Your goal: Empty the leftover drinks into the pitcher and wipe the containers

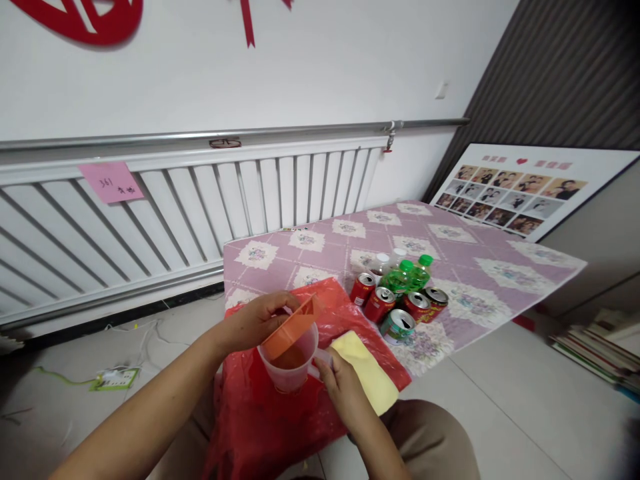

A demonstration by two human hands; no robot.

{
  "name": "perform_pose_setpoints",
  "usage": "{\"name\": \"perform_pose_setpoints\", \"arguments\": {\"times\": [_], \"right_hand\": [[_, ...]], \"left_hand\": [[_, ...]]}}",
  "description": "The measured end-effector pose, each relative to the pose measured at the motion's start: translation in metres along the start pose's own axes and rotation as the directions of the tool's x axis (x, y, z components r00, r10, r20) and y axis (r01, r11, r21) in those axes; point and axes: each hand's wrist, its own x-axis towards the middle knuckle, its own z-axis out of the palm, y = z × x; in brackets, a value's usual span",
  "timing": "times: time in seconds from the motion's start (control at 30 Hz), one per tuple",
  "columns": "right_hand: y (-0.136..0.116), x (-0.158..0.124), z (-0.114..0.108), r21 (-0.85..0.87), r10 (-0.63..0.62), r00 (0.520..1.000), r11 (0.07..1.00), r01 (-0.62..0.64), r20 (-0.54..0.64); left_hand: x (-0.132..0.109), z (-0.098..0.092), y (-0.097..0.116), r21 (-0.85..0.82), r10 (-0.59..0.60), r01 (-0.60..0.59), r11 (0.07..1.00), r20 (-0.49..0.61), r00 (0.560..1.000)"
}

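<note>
My left hand [265, 319] is closed on an orange plastic piece [290, 331], which is tilted over the mouth of a clear plastic measuring cup [290, 377]. Some brownish liquid shows inside the cup. The handle, on the cup's right side, is gripped by my right hand [340, 383]. Beneath the cup lies a red plastic sheet [280, 427] with wet patches on it. A yellow cloth [367, 373] rests on the sheet, just right of my right hand.
Several opened drink cans [380, 305] and green-capped bottles [400, 279] stand close together on the flowered tablecloth [350, 229], right of the red sheet. Behind the table is a white radiator [240, 200]. A photo board [510, 190] leans at the back right.
</note>
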Motion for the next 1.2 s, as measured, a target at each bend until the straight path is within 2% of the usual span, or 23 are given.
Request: {"name": "perform_pose_setpoints", "arguments": {"times": [0.2,0.4,0.5,0.63,0.77,0.87,0.93,1.0,1.07,1.13,1.2], "right_hand": [[-0.001,0.001,0.0,-0.004,0.009,1.0,1.0,-0.009,-0.016],[-0.001,0.001,-0.001,0.0,0.0,1.0,1.0,0.0,-0.017],[0.0,0.001,0.0,-0.003,0.001,1.0,1.0,-0.001,-0.005],[0.001,0.0,0.0,-0.001,0.003,1.0,1.0,-0.003,-0.006],[0.001,0.0,0.0,-0.006,0.005,1.0,1.0,-0.005,0.003],[0.001,0.001,0.001,-0.011,0.005,1.0,1.0,-0.005,-0.002],[0.002,0.001,0.001,-0.012,0.003,1.0,1.0,-0.003,-0.009],[0.001,0.001,0.001,-0.008,0.003,1.0,1.0,-0.003,-0.015],[0.0,0.001,0.001,-0.009,-0.001,1.0,1.0,0.0,-0.023],[-0.001,0.001,0.001,-0.019,-0.002,0.999,1.0,0.002,-0.034],[-0.001,0.001,0.0,-0.033,0.001,0.999,0.999,-0.003,-0.043]], "left_hand": [[-0.001,-0.004,0.001,0.158,0.043,-0.05,0.986,0.044,0.998],[0.001,-0.006,-0.001,0.163,0.049,-0.057,0.985,0.05,0.998],[0.002,-0.006,-0.002,0.073,0.043,-0.042,0.996,-0.005,0.999],[0.002,-0.007,-0.003,-0.149,-0.018,0.005,0.989,-0.089,0.996],[0.0,-0.005,-0.008,-0.303,-0.096,0.03,0.953,-0.207,0.974],[0.002,0.001,-0.017,-0.49,-0.242,0.07,0.869,-0.296,0.924],[0.006,0.002,-0.024,-0.654,-0.363,0.073,0.753,-0.32,0.875],[0.01,-0.001,-0.033,-0.782,-0.435,0.01,0.624,-0.337,0.835],[0.014,-0.01,-0.043,-0.843,-0.447,-0.109,0.527,-0.385,0.807],[0.016,-0.021,-0.059,-0.861,-0.452,-0.213,0.462,-0.435,0.779],[0.013,-0.03,-0.081,-0.857,-0.472,-0.278,0.435,-0.48,0.74]]}}
